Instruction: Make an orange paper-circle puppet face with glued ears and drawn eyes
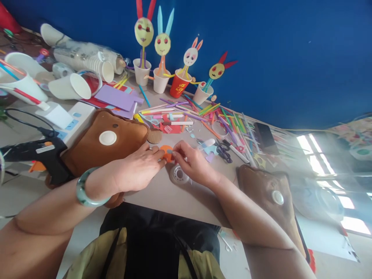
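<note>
My left hand [138,168] and my right hand [193,164] meet at mid-table over a small orange paper disc [166,152]. Both pinch its edges with closed fingertips. A green jade bangle [85,188] circles my left wrist. A clear tape roll [179,174] lies just under my right hand. A brown cardboard disc [154,136] sits just beyond the orange one.
A brown plush hot-water bag [109,141] lies at left, a second one [269,193] at right. A black glue gun [37,152] rests far left. Paper cups with bunny figures [162,73] line the blue wall. Coloured sticks [226,120], scissors [223,151], a phone [266,137] and purple sheets [116,97] crowd the table.
</note>
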`<action>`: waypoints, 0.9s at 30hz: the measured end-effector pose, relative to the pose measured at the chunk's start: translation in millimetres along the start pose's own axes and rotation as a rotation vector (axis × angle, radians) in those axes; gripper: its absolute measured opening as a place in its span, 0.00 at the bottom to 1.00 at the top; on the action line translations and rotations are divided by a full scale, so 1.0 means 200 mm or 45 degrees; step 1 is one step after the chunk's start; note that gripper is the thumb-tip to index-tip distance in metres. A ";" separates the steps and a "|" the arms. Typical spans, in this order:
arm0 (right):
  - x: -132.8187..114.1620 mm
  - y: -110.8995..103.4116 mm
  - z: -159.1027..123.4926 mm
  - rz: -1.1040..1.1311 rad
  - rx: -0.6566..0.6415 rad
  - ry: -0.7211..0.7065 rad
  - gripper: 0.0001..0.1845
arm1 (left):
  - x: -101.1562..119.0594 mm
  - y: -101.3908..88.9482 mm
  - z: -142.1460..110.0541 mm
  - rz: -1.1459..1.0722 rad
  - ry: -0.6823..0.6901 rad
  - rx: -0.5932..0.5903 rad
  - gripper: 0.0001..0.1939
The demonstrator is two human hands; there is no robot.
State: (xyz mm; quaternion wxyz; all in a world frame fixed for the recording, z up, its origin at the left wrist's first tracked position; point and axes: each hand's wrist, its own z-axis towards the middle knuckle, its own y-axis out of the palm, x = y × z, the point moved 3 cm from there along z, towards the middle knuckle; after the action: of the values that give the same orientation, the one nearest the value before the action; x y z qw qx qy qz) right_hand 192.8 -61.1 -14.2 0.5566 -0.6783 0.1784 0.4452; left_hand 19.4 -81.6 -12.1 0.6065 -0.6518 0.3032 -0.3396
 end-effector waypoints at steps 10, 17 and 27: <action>0.07 -0.07 0.03 0.129 0.100 0.107 0.04 | 0.00 0.02 0.01 0.004 0.019 0.016 0.19; 0.08 -0.07 0.05 0.090 0.107 0.097 0.05 | -0.01 0.04 -0.01 -0.043 0.037 0.026 0.23; 0.11 -0.05 0.10 0.331 0.036 0.210 0.09 | -0.01 -0.04 0.00 -0.037 -0.062 -0.106 0.19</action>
State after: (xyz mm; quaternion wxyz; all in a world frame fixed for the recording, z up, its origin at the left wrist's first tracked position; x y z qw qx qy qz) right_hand 203.8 -34.0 -26.6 0.4871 -0.6759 0.3162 0.4538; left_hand 17.8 -78.8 -3.7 0.5810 -0.6889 0.2929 -0.3195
